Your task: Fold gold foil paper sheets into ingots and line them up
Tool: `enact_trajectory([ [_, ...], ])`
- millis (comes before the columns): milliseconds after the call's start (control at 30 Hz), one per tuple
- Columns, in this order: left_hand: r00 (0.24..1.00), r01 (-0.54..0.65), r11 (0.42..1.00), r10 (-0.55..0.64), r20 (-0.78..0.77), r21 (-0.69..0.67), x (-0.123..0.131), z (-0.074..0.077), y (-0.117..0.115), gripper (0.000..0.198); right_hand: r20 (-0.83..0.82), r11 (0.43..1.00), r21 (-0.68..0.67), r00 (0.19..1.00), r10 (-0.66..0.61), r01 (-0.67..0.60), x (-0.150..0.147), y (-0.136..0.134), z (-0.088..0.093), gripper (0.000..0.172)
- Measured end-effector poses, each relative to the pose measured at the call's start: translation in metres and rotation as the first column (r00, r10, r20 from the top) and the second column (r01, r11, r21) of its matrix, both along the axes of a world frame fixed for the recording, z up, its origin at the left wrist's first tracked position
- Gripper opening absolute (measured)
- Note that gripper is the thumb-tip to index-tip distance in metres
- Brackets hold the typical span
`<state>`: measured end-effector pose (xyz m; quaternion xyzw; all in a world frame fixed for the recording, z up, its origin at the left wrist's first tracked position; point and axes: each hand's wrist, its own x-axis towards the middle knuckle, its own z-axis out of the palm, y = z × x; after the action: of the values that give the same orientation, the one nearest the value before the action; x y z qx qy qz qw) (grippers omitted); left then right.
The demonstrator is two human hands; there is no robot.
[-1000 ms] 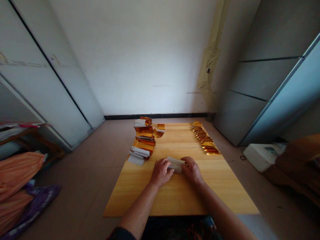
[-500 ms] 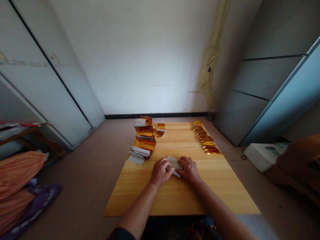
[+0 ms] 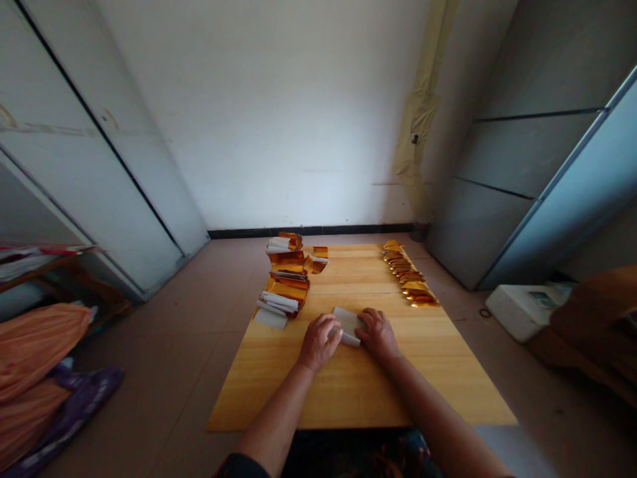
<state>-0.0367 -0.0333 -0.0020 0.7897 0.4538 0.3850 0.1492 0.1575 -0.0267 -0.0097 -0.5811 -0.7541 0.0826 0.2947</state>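
A small grey-white sheet of paper [image 3: 347, 320] lies on the wooden board between my two hands, its near edge turned up in a fold. My left hand [image 3: 319, 340] grips the sheet's left side with curled fingers, the thumb by the fold. On the right side, the fingers of my right hand [image 3: 377, 333] are bent and pinch the sheet's edge. Bundles of gold foil paper [image 3: 288, 287] with pale backs stand at the board's left edge. A row of folded gold foil pieces [image 3: 409, 273] runs along the right edge.
The wooden board [image 3: 358, 398] reaches from my lap toward the white wall [image 3: 298, 119]. Loose gold foil sheets [image 3: 317, 264] lie beside the left bundles. A grey cabinet [image 3: 497, 199] and a white box [image 3: 520, 309] are at right; orange cloth [image 3: 40, 345] lies at left.
My left thumb has drawn back a little to the left, and the right fingers have shifted slightly outward. More of the paper and its near fold shows between my hands.
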Motion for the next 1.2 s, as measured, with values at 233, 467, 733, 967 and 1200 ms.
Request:
enact_trajectory([
  [233, 0.998, -0.054, 0.995, 0.055, 0.005, -0.08, 0.0, -0.012, 0.008, 0.033, -0.326, 0.999, 0.032, 0.945, 0.009, 0.001, 0.008, 0.012, -0.008, 0.024],
  [467, 0.993, -0.114, 0.985, 0.108, -0.051, -0.127, 0.005, -0.019, 0.02, 0.049, -0.376, 0.999, -0.05, 0.927, -0.004, -0.016, 0.006, 0.007, -0.009, 0.027],
  [733, 0.975, -0.17, 0.985, 0.164, -0.149, -0.025, 0.013, -0.018, 0.02, 0.059, 0.001, 0.991, -0.065, 0.993, -0.114, 0.114, -0.007, 0.009, 0.001, 0.031],
  [967, 0.978, -0.167, 0.986, 0.165, -0.126, -0.001, 0.011, -0.015, 0.017, 0.03, 0.084, 0.979, -0.145, 0.988, -0.133, 0.144, -0.01, 0.013, 0.012, 0.017],
  [1200, 0.97, -0.18, 0.984, 0.175, -0.166, -0.014, 0.013, -0.015, 0.018, 0.026, -0.114, 0.985, -0.132, 0.985, -0.131, 0.115, -0.008, 0.016, 0.003, 0.038],
])
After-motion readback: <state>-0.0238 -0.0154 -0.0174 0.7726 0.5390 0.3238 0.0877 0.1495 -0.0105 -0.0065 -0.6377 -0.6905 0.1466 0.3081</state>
